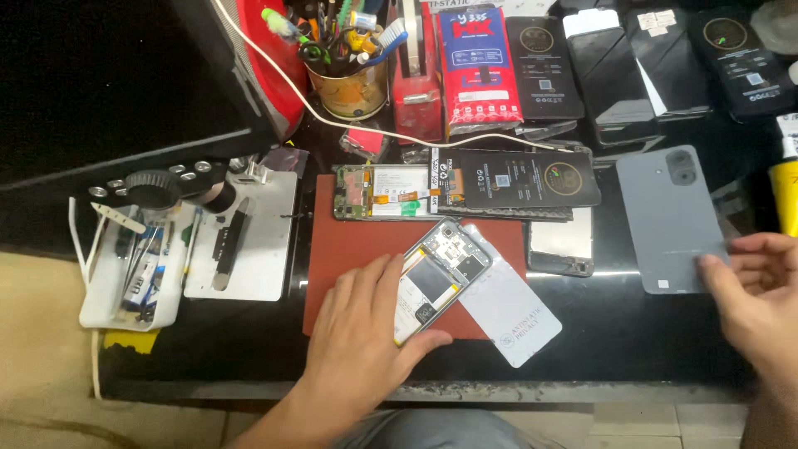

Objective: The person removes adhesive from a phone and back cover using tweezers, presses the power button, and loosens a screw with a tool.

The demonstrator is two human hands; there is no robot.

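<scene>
- Left hand (357, 333) sits closest, near the bench's front edge, lying flat with fingers loosely spread over the lower end of the opened phone (436, 278); thumb tip pokes out under the phone's bottom corner.
- That phone lies tilted on the red mat (332, 249), guts showing, with a white card (511, 312) poking out from beneath toward the front.
- Right hand (752, 291) is over by the right edge, fingers curled lightly, fingertips touching the side of the grey back cover (669, 220), not pinching it.
- Second opened phone (378, 193) lies along the mat's back edge.
- White tool tray (133, 266) sits at the left end.
</scene>
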